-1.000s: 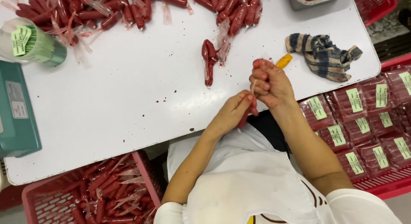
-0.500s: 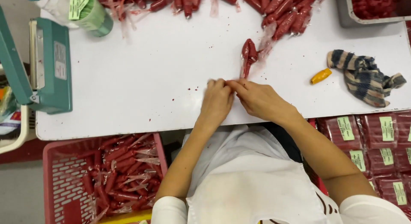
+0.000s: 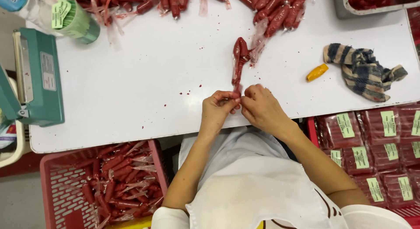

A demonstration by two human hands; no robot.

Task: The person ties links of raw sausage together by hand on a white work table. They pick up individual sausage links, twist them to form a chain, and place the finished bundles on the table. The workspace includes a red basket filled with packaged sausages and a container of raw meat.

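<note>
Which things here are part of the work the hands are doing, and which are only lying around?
In use: left hand and right hand, both pinching the near end of a red filled plastic tube on the white table.

Lying about: striped cloth, small orange piece, teal sealing machine, green-labelled bottle.

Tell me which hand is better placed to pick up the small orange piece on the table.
The right hand: the orange piece lies on its side of the table; the left hand would cross over.
</note>
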